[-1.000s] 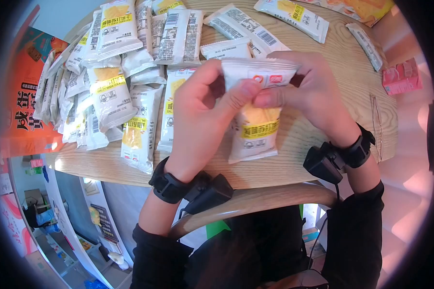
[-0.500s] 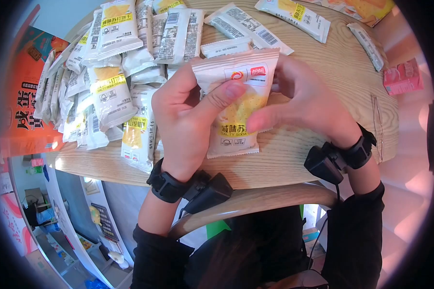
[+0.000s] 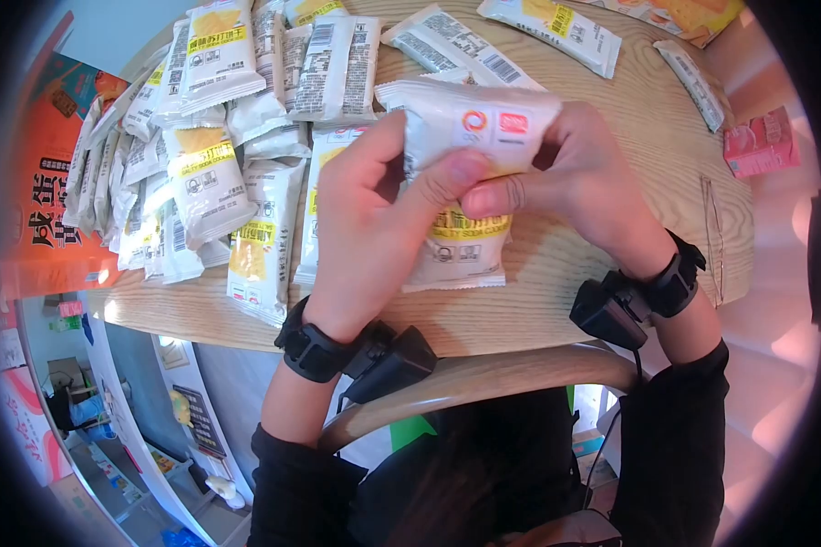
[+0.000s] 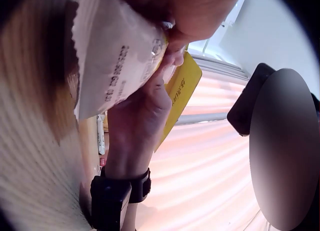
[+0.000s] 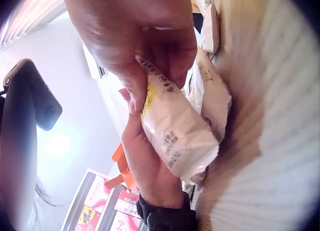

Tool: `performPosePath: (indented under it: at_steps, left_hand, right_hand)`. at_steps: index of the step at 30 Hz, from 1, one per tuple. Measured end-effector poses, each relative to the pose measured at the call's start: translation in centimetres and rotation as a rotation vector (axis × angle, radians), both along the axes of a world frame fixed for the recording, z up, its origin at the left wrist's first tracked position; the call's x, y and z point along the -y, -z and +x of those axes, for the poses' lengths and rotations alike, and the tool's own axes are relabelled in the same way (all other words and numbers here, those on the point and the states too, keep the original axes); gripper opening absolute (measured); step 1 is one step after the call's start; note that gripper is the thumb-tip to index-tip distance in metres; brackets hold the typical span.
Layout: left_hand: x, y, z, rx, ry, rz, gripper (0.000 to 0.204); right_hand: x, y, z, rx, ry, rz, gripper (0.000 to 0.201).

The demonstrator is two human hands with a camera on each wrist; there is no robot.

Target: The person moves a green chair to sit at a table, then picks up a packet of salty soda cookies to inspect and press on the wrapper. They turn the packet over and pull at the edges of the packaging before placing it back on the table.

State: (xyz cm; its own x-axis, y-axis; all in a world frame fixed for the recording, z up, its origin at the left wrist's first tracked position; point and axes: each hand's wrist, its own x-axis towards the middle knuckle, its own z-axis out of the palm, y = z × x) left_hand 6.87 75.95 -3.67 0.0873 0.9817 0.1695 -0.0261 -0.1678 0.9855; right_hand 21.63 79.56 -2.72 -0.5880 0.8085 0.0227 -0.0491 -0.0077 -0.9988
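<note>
A white and yellow packet of soda crackers [image 3: 465,248] is held up over the near part of the table. My left hand [image 3: 369,223] grips its left side, thumb across the front and fingers behind it. From the other side my right hand [image 3: 597,187] pinches the same packet, its thumb tip beside the left one at mid-front. The fingers behind the packet are largely hidden. In the left wrist view, the packet's printed end [image 4: 117,65] points down toward the table. The right wrist view shows the packet's crimped end [image 5: 187,151] below the fingers.
A heap of similar cracker packets [image 3: 212,173] covers the table's left side, beside an orange bag [image 3: 50,210]. More loose packets [image 3: 556,32] lie at the back. A pink box [image 3: 759,144] is at the right edge. A curved wooden chair rail [image 3: 483,378] runs along the front.
Half a second ago the right thumb was off the packet's front; now it presses there again. The packet shifted left and tipped toward me, then moved back right with its top tilted.
</note>
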Motion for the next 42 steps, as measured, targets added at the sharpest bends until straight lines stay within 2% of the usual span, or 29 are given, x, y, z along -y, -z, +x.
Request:
performPosePath:
  at_steps: [2,5,9,11,14,21,25,27,30,36,38,40,42]
  left_hand:
    - [0.2,-0.2,0.0,0.115,-0.085,-0.005,0.019]
    - [0.1,-0.1,-0.2,0.173,-0.115,0.042,0.02]
    - [-0.1,0.1,-0.4,0.106,-0.068,0.037,0.023]
    - [-0.1,-0.1,0.0,0.235,-0.053,-0.065,0.025]
    - [-0.3,-0.3,0.4,0.309,-0.035,-0.098,0.022]
    - [-0.4,0.4,-0.6,0.125,0.034,-0.11,0.014]
    - [-0.4,0.4,-0.8,0.175,-0.069,-0.029,0.012]
    - [-0.3,0.3,-0.7,0.206,-0.098,-0.021,0.012]
    - [-0.2,0.3,-0.3,0.137,-0.12,-0.005,0.012]
    - [0.1,-0.1,0.3,0.087,-0.08,-0.038,0.014]
    - [0.0,0.1,-0.2,0.03,-0.018,-0.074,0.014]
    - [-0.1,0.1,0.0,0.076,-0.002,-0.099,0.014]
    - [-0.1,0.0,0.7,0.121,0.016,-0.123,0.014]
  right_hand:
    - [0.0,0.1,-0.1,-0.017,-0.016,-0.016,0.031]
    - [-0.4,0.6,-0.2,-0.028,-0.032,0.001,0.034]
    - [-0.4,0.2,0.0,-0.016,-0.014,0.003,0.033]
    - [-0.4,0.3,0.1,-0.017,0.016,0.008,0.032]
    - [-0.6,0.4,0.4,-0.048,0.068,0.012,0.03]
    - [-0.8,-0.2,0.8,0.0,0.055,-0.009,0.034]
    - [-0.8,0.1,0.2,-0.042,0.016,0.008,0.04]
    - [-0.8,1.0,0.0,-0.061,-0.044,0.11,0.044]
    - [-0.1,0.5,-0.2,-0.064,-0.037,0.025,0.044]
    - [-0.2,0.7,-0.1,-0.082,-0.005,0.025,0.04]
    - [-0.1,0.3,0.1,-0.089,0.018,-0.016,0.038]
    - [-0.2,0.2,0.3,-0.097,0.042,-0.056,0.036]
    - [-0.4,0.2,0.5,-0.097,0.086,0.023,0.032]
